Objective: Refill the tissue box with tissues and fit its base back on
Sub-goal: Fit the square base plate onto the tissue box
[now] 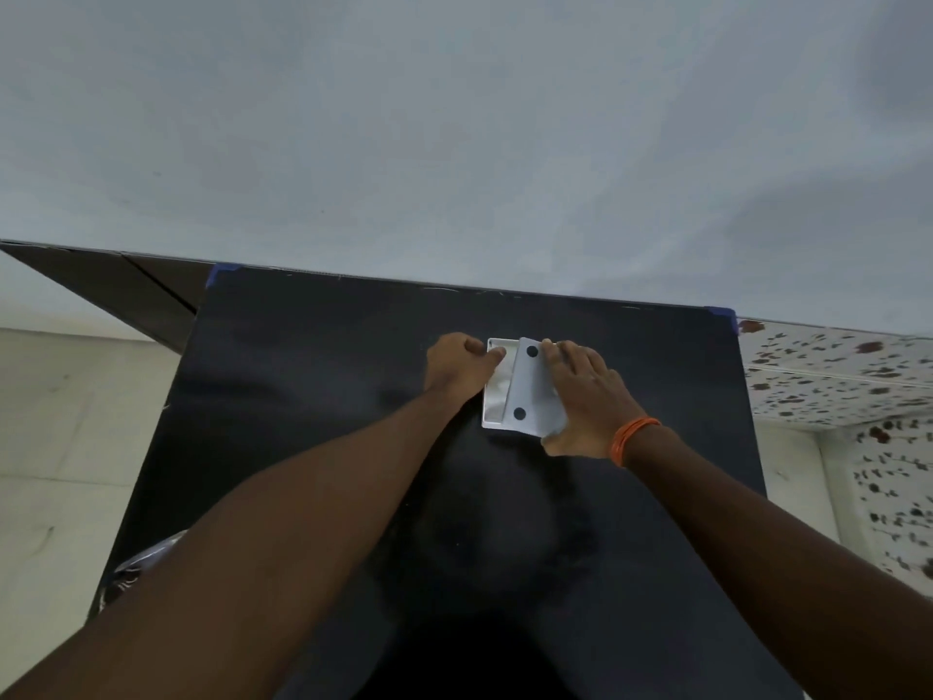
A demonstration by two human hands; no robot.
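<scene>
Nearest, lower left: patterned cloth point(144, 565), partly hidden behind the left forearm. Both bare forearms reaching forward over the black table point(313, 396).

Right wrist: orange thread band point(633, 437).

Mid table, toward the far edge: white tissue box point(497, 391), lying open side up, pale contents showing inside, too blurred to tell more. Left hand point(457, 363) curled against the box's left side, thumb hooked over the far left corner, gripping the box. Base point(536, 391), a flat white panel with two black dots, tilted over the right part of the box, not seated; left edge raised across the opening. Right hand point(583, 396) with fingers spread flat on top of the base, thumb at its near right corner, pressing and holding it. Right side of the box hidden under base and hand.

Far table corners: blue tape point(723, 314) at left and right.

Beyond, left: dark brown panel point(116, 290) and pale floor tiles point(65, 447). Right: white surface with dark red speckles point(833, 376).

Farthest: plain grey-white wall point(454, 133).
</scene>
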